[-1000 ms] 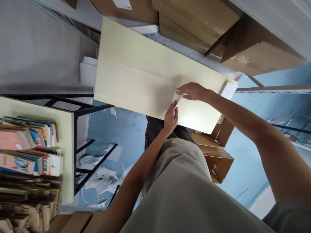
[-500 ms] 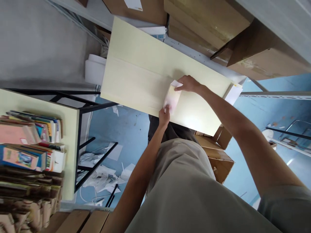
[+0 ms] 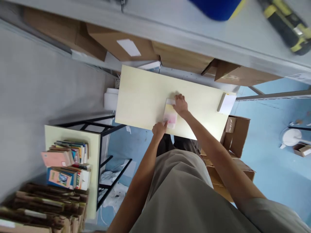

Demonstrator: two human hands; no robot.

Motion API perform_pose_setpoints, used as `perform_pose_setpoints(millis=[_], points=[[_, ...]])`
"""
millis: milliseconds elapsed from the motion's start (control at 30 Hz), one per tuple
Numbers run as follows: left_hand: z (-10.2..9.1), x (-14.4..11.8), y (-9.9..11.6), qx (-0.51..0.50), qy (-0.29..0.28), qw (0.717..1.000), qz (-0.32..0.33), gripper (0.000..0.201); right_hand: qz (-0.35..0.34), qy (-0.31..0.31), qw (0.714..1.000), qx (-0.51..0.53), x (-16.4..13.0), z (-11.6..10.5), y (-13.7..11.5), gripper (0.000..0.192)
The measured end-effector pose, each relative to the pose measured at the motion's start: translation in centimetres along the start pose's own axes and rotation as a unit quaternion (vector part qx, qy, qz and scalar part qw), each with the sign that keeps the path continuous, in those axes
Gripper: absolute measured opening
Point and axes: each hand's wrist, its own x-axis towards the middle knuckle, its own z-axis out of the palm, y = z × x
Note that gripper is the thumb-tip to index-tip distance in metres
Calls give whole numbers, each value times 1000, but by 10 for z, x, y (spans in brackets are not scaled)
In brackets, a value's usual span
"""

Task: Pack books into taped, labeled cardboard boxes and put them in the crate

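A thin book with a white, yellow and pink cover lies on a long pale yellow tabletop in front of my body. My left hand is closed at the book's lower left corner, its thumb over the cover and its other fingers folded under, partly hidden. At the upper right corner sits my right hand; its thumb rests on the cover and its curled fingers reach past the edge. Another white book or block of paper lies at the tabletop's right end.
Cardboard boxes line the shelf behind the tabletop. Above runs a grey shelf holding a yellow-and-black tool. Stacked books lie on a second table at left. Open cartons stand at lower right; paper scraps litter the floor.
The view has shifted, bringing the upper shelf and tool into sight. The book, tilted up between both hands before, now lies flatter on the tabletop. Both hands remain at its corners.
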Motion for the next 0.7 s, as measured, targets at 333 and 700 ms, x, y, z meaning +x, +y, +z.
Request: perform_pose_setpoints(millis=[333,700], points=[[-99,-24,159,311,-7,947,84,42,-43,172,984,32,-110,-118,-20,54],[-118,-71,389,-6,200,822,532,44,-141,378,912,-69,-78,-357,-37,48]])
